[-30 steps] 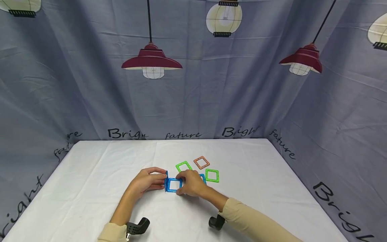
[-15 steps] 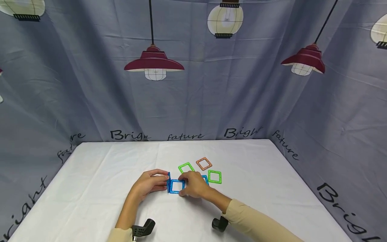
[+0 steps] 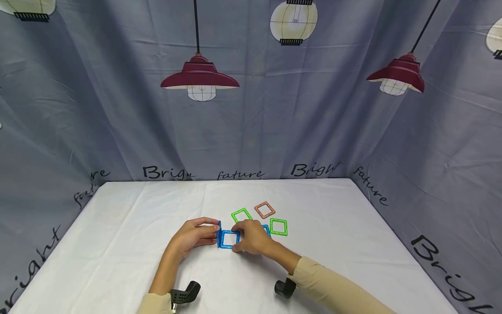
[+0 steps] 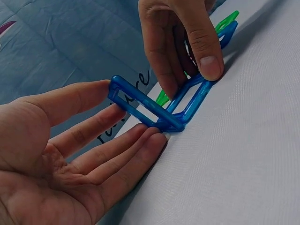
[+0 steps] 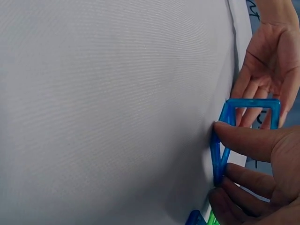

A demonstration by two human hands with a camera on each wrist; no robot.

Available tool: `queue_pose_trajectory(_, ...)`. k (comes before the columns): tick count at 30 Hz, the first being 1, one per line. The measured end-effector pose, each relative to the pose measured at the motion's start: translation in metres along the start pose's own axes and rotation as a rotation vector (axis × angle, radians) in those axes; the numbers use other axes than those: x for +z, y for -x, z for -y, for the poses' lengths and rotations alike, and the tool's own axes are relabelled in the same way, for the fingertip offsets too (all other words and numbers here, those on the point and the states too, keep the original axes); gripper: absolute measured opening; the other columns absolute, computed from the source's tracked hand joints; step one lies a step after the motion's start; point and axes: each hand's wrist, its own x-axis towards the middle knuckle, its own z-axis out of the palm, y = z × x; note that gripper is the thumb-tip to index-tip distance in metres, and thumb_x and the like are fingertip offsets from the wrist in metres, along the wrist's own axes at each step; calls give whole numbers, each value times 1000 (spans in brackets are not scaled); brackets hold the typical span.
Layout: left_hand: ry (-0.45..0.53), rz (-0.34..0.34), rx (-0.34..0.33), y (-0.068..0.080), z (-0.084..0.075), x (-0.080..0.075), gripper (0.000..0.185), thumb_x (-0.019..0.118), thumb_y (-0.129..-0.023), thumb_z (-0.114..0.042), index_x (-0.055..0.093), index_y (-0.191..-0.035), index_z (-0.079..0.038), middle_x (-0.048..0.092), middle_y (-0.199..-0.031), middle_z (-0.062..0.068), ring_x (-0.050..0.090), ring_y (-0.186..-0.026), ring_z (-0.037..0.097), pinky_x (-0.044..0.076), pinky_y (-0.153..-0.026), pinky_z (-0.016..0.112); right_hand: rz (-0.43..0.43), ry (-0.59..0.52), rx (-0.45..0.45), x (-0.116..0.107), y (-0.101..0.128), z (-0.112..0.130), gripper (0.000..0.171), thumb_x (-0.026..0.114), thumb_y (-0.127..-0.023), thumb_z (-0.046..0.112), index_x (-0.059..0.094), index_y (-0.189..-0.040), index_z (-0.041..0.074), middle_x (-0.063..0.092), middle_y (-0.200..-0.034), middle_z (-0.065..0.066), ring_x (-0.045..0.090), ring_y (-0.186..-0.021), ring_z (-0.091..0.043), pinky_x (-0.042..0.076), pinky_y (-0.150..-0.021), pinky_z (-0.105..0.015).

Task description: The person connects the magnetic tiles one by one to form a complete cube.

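Observation:
Two blue square magnetic tile frames meet at an edge. One, the upright blue tile (image 4: 146,100), stands on its side; the other, the flat blue tile (image 4: 198,102), lies on the white cloth. My left hand (image 3: 191,235) touches the outer face of the upright tile with extended fingertips, one at its top corner and others near its bottom edge. From the right, my right hand (image 3: 252,237) pinches the flat tile between thumb and fingers at its near and far edges. A third blue tile (image 3: 266,228) is partly hidden behind my right hand.
Beyond my right hand lie a green tile (image 3: 238,211), an orange tile (image 3: 260,204) and another green tile (image 3: 279,220). A white cloth (image 3: 333,244) covers the table, and a grey printed curtain (image 3: 251,126) hangs around its back and sides.
The view shifts slightly with the head. Both hands keep their place on the two joined blue tiles, and the other tiles stay where they were.

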Motion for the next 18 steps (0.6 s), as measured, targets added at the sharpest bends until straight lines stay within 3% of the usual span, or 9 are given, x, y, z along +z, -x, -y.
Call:
queue_pose_trajectory(7,6,9,5,1,0,-1,43,74,-93,-16,64,-128,6,74,-107,14,72,-91,21,62,-85,37,15,5,-3,-1,-3,0,47,94,-71,19,75,-113,9,72,-103,-3,57,-88,-13,52,-84,-33)
queue_pose_trajectory(14,-1,12,5,-1,1,-1,42,75,-92,-16,64,-127,6,74,-105,12,72,-90,21,62,-86,39,31,-14,-6,-4,-2,-4,48,93,-72,21,74,-115,10,72,-107,-3,59,-92,-15,53,-86,-35)
queue_pose_trajectory(18,-1,2,0,-1,0,-1,41,75,-92,-16,65,-126,5,74,-104,12,73,-90,20,62,-87,40,-12,-55,-9,-14,-10,-8,48,91,-74,19,73,-117,7,73,-106,-7,63,-92,-20,54,-82,-35)
